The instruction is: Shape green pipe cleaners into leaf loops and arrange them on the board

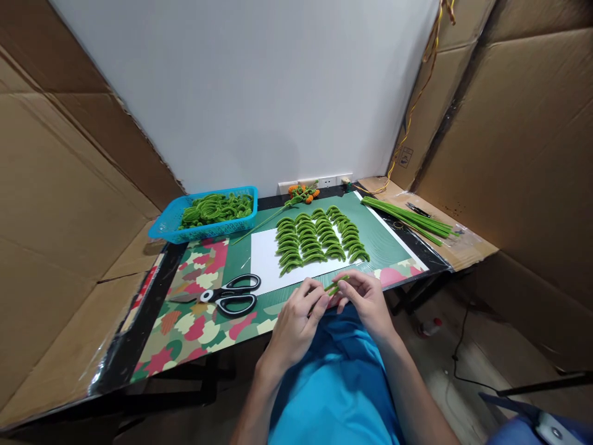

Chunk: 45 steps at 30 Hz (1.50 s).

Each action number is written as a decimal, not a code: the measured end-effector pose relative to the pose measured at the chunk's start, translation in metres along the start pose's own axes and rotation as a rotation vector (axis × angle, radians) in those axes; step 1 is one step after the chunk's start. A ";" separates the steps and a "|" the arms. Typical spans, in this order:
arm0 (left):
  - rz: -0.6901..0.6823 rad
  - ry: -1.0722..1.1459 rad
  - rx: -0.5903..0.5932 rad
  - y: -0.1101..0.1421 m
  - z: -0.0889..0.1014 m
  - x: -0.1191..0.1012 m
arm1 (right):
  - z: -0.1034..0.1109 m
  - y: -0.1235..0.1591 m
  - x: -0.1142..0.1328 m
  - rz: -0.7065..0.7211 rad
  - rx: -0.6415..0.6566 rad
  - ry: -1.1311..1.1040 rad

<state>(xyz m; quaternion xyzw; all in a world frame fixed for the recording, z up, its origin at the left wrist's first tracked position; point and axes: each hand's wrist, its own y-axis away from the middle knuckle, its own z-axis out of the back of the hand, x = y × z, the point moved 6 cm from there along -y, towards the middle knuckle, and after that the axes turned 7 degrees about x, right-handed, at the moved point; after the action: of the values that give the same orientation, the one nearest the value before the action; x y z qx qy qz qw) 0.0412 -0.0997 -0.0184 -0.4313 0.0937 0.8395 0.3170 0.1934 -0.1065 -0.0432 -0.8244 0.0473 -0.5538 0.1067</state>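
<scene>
Between my two hands, at the table's front edge, is a short green pipe cleaner (336, 285). My left hand (299, 315) pinches one end of it, and my right hand (365, 303) pinches the other end with thumb and fingers. Just beyond the hands, several bent green pipe cleaner pieces (315, 238) lie in four-odd columns on a white sheet of paper (264, 262). To the left of my left hand rest black-handled scissors (231, 295), their blades pointing left. My fingers partly hide the piece being held.
A blue plastic basket (204, 233) of green pieces stands at the back left. Orange and green pipe cleaner flowers (306, 193) lie near the power socket (328, 183). Long green pipe cleaners (407, 217) and a dark-handled tool (418, 210) lie at the right. Cardboard walls (509, 123) enclose both sides.
</scene>
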 end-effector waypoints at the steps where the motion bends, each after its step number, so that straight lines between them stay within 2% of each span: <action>1: -0.003 0.005 0.000 0.000 0.000 0.000 | 0.000 0.000 0.000 -0.001 -0.002 0.001; 7: 0.012 0.050 0.001 0.000 0.000 0.000 | 0.000 0.000 -0.001 -0.002 0.007 0.036; 16: 0.020 -0.028 0.023 0.000 -0.003 -0.003 | 0.000 0.001 0.000 0.008 -0.003 0.065; 33: 0.031 -0.029 0.023 -0.003 -0.004 -0.002 | 0.001 0.001 0.001 0.034 -0.031 0.136; 45: 0.021 -0.064 0.057 -0.003 -0.004 -0.004 | 0.003 0.005 -0.003 0.078 -0.098 0.224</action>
<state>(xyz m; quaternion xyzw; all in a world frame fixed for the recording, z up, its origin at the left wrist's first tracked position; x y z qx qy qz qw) 0.0477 -0.1014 -0.0175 -0.3938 0.1120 0.8531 0.3233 0.1954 -0.1103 -0.0479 -0.7593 0.1180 -0.6347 0.0821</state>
